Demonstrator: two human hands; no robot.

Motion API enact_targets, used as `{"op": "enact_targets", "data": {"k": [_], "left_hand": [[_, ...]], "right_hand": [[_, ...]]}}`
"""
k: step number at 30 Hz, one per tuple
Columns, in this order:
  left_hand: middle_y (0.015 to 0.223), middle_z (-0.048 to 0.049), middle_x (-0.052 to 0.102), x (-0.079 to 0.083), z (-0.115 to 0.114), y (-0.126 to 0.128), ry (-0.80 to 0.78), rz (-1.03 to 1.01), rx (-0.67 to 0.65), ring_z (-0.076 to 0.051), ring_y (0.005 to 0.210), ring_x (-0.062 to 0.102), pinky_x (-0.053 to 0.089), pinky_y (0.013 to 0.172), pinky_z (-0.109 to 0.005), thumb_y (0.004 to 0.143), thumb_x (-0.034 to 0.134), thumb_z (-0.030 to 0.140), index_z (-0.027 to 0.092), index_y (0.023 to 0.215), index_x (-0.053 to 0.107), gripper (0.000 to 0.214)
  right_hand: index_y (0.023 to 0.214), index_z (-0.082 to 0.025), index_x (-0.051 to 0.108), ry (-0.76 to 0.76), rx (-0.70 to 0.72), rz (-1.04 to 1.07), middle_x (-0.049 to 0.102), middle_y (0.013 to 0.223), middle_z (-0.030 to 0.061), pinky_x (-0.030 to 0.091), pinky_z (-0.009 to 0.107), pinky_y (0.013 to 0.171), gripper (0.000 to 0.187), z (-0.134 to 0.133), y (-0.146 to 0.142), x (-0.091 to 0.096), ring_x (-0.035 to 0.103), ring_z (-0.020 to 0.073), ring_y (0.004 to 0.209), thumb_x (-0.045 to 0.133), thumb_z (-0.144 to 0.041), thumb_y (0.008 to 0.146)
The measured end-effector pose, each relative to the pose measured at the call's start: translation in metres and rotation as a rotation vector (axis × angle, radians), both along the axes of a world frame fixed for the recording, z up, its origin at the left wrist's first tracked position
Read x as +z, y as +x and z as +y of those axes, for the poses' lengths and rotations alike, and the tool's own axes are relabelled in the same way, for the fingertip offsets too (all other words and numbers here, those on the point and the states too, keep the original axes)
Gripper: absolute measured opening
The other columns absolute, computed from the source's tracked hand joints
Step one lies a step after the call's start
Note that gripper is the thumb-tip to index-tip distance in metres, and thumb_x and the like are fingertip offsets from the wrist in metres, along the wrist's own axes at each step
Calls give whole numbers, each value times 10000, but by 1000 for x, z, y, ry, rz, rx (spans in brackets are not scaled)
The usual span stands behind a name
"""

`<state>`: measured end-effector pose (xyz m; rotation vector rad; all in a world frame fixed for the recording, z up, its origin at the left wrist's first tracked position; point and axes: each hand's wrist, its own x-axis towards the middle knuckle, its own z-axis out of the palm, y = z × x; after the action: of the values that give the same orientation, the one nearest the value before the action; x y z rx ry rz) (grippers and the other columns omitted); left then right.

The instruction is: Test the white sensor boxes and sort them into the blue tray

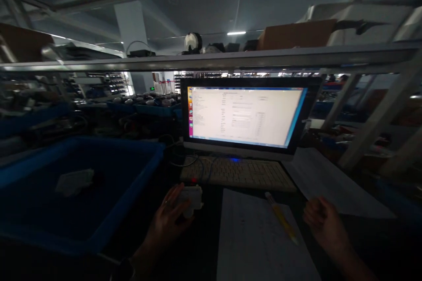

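My left hand (169, 215) has its fingers closed on a small pale device (194, 196) with a boxy body, just in front of the keyboard. A red light shows near the device's upper edge. My right hand (321, 217) is curled at the right, over the edge of the papers; whether anything sits inside its fingers is hidden. Between the hands lies a white sheet of paper (245, 232) with a yellow pen (282, 219) resting on it. Behind stands a lit monitor (242, 116) showing a window of text and fields, above a light keyboard (237, 173).
A blue bin (95, 239) stands at the left with another pale device (74, 182) in it. More paper (336, 180) lies right of the keyboard. A shelf (214, 60) bearing a cardboard box (296, 35) runs above the monitor. Metal posts rise at the right.
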<state>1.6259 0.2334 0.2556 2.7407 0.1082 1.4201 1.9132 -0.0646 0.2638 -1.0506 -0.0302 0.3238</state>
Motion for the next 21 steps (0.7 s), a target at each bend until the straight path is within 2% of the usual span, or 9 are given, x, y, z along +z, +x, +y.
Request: {"op": "enact_targets", "data": {"k": [7, 15, 21], "left_hand": [[1352, -150, 490, -4, 0, 0, -5, -5, -26, -302, 1259, 477, 555, 899, -448, 754, 670, 203, 199, 1130, 570, 389], [1343, -149, 501, -5, 1, 1, -24, -23, -61, -303, 1271, 466, 539, 924, -457, 740, 680, 174, 198, 1167, 549, 447], [1355, -146, 492, -10, 0, 2, -41, -65, -46, -302, 1263, 474, 544, 911, -462, 721, 689, 184, 205, 1128, 557, 428]], "right_hand": [[458, -209, 331, -48, -16, 13, 255, 379, -71, 212, 196, 292, 489, 0, -4, 0, 231, 44, 302, 723, -481, 563], [481, -213, 339, -120, -43, -52, 259, 414, -67, 232, 211, 308, 474, 2, -9, 1, 248, 49, 321, 700, -507, 576], [493, -237, 307, -118, -81, 24, 231, 433, -44, 165, 270, 323, 438, 0, -4, -2, 229, 64, 325, 658, -463, 624]]}}
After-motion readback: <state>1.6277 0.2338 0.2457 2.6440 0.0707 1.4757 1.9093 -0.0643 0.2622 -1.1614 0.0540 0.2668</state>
